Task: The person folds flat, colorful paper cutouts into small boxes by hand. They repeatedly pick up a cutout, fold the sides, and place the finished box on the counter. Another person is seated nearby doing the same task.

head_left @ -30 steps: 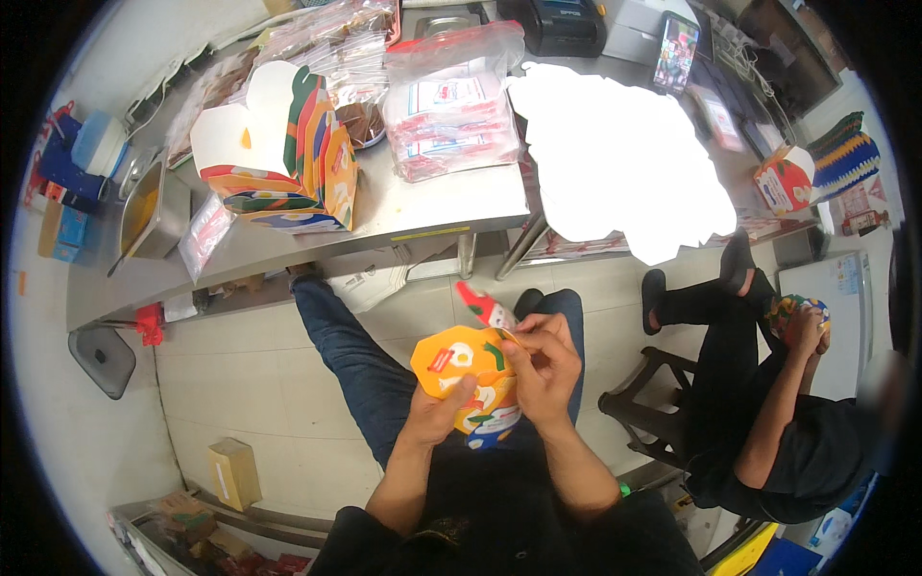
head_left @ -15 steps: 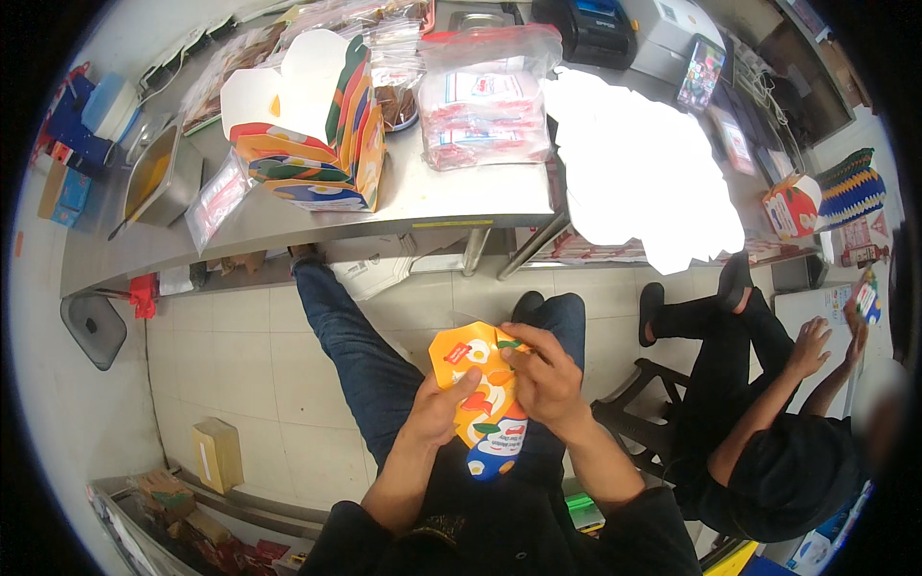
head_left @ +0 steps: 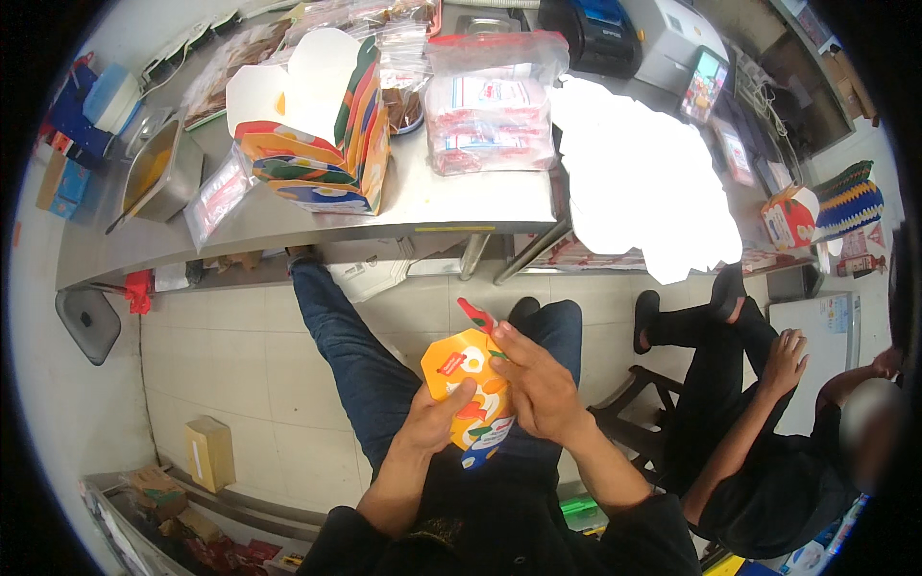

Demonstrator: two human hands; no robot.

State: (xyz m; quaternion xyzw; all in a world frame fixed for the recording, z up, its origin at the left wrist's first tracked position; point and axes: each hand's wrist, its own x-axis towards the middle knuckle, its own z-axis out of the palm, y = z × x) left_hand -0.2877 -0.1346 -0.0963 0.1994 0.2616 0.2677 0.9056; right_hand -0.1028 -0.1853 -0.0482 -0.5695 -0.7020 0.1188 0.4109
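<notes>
In front of my lap is a partly folded paper food carton (head_left: pixel 469 389), yellow with egg and vegetable prints and a blue end. My left hand (head_left: pixel 429 420) grips its left edge, thumb across the printed face. At the right edge, my right hand (head_left: pixel 540 384) holds the carton, its fingers by a raised red and green flap (head_left: pixel 473 313). The carton's underside and some fingertips are hidden. A stack of opened cartons (head_left: pixel 331 144) of similar print stands on the steel table (head_left: pixel 480 206) ahead.
Clear bags of red-and-white packets (head_left: pixel 490 106) and a metal pan (head_left: pixel 161 173) are on the table. White cartons or sheets (head_left: pixel 643 173), glaring bright, overhang its right part. To my right sits a co-worker (head_left: pixel 768 451); more folded cartons (head_left: pixel 816 211) stand beyond. A cardboard box (head_left: pixel 211 453) is on the floor.
The red and green flap now stands up at the carton's top. My right hand's fingers have straightened along the edge. The co-worker's carton has left view, and one hand rests on the knee.
</notes>
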